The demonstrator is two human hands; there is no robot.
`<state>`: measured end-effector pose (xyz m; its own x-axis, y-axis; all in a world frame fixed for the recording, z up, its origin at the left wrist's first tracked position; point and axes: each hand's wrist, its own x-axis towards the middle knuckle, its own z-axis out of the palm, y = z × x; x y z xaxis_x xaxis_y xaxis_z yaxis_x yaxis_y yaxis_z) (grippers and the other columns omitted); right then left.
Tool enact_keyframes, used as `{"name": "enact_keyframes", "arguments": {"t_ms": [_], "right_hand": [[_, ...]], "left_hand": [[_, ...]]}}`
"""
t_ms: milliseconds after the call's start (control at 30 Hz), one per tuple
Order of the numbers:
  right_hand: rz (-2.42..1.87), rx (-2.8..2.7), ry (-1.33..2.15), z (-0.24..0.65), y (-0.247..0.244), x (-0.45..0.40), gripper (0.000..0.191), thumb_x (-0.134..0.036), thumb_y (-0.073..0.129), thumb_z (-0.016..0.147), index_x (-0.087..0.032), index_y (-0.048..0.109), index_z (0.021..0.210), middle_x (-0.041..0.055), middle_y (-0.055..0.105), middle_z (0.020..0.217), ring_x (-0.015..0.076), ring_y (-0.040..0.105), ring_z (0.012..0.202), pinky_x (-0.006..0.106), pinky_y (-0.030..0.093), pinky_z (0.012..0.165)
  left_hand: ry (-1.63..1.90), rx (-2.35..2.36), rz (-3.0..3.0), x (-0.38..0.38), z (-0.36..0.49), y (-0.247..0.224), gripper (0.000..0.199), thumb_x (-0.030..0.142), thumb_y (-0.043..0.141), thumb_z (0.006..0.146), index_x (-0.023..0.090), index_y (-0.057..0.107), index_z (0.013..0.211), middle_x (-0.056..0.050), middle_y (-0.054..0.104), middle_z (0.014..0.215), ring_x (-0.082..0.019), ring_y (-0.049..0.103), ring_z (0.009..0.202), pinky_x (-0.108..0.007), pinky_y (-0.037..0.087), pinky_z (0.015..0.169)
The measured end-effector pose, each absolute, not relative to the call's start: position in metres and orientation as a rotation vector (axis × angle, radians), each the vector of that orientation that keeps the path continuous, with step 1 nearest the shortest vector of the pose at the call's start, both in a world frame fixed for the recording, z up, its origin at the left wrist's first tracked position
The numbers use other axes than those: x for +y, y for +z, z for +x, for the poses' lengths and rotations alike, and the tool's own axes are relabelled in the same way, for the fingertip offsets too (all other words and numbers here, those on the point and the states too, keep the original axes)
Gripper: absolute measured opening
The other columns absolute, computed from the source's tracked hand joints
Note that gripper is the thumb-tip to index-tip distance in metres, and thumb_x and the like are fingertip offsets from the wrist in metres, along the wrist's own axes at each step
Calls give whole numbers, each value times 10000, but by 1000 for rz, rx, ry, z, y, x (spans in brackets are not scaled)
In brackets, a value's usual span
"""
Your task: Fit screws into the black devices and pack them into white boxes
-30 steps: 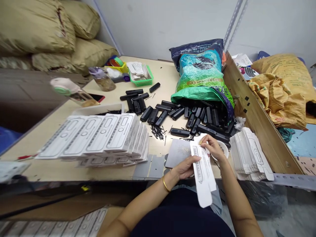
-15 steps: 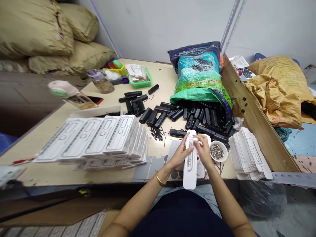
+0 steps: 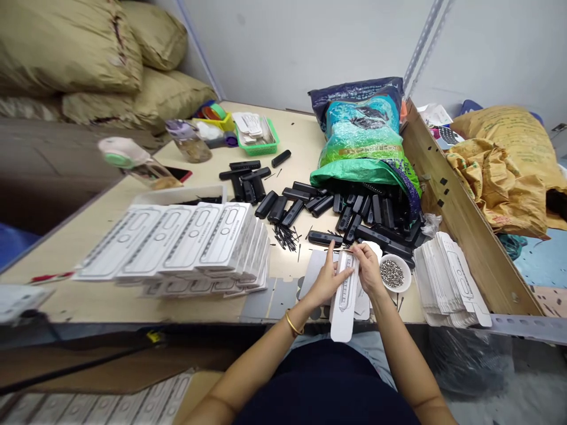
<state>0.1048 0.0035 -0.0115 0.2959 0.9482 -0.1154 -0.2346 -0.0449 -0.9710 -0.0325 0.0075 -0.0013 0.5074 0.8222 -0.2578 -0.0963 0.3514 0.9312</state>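
Observation:
A slim white cardboard box [image 3: 342, 316] with a printed outline drawing is held between my hands over the table's front edge. My left hand [image 3: 326, 282] grips its left side, thumb across the printed face and index finger stretched toward the far end. At that far end, my right hand [image 3: 368, 268] pinches the box's top with thumb and fingers. Beneath lie flat white box blanks [image 3: 311, 274], partly covered by my hands. Right beside my right hand stands a white bowl [image 3: 406, 277] of small metal screws. A black plastic casing [image 3: 325, 238] lies just beyond my fingertips.
Stacked printed boxes [image 3: 224, 242] stand at left, flattened boxes [image 3: 456, 280] at right. Black casings [image 3: 292, 212] spill from a colourful sack [image 3: 363, 141]. Small black sticks [image 3: 286, 237] lie nearby. A green basket [image 3: 259, 147] and drink bottles sit behind; a wooden side board [image 3: 465, 200] borders the right.
The far end of the box no longer shows its upright white flap. My right fingers have drawn together on that end, and my left index finger has lifted straighter. The view shifted slightly.

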Motion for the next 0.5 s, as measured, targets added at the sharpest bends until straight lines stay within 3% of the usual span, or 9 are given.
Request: {"name": "enact_keyframes", "arguments": {"t_ms": [133, 333, 433, 500], "right_hand": [[-1230, -747, 1190, 105, -15, 4, 271, -465, 659, 729, -216, 568, 783, -3, 604, 778, 149, 545, 685, 289, 462, 663], [-1342, -863, 1032, 102, -12, -13, 282, -500, 593, 775, -222, 601, 823, 38, 635, 890, 206, 565, 869, 336, 472, 778], [-1344, -872, 1026, 108, -10, -15, 288, -476, 610, 766, -232, 602, 918, 30, 631, 939, 200, 572, 893, 328, 471, 797], [-1346, -764, 969, 114, -11, -12, 313, -485, 593, 776, -236, 578, 966, 27, 627, 939, 188, 583, 856, 320, 477, 768]], "left_hand": [[681, 903, 1191, 8, -36, 1, 1019, 375, 658, 780, 245, -82, 1468, -86, 687, 1006, -217, 662, 854, -366, 513, 767], [598, 830, 1203, 22, -41, 5, 1030, 381, 657, 774, 210, -83, 1471, -40, 695, 839, -180, 647, 684, -317, 507, 662], [628, 840, 1206, 24, -39, 4, 859, 417, 517, 865, 190, -43, 1475, -50, 685, 833, -181, 641, 669, -342, 514, 671], [675, 784, 1384, 22, -34, 1, 717, 388, 475, 886, 213, 102, 1472, -97, 668, 1005, -220, 648, 858, -405, 504, 808]]}}
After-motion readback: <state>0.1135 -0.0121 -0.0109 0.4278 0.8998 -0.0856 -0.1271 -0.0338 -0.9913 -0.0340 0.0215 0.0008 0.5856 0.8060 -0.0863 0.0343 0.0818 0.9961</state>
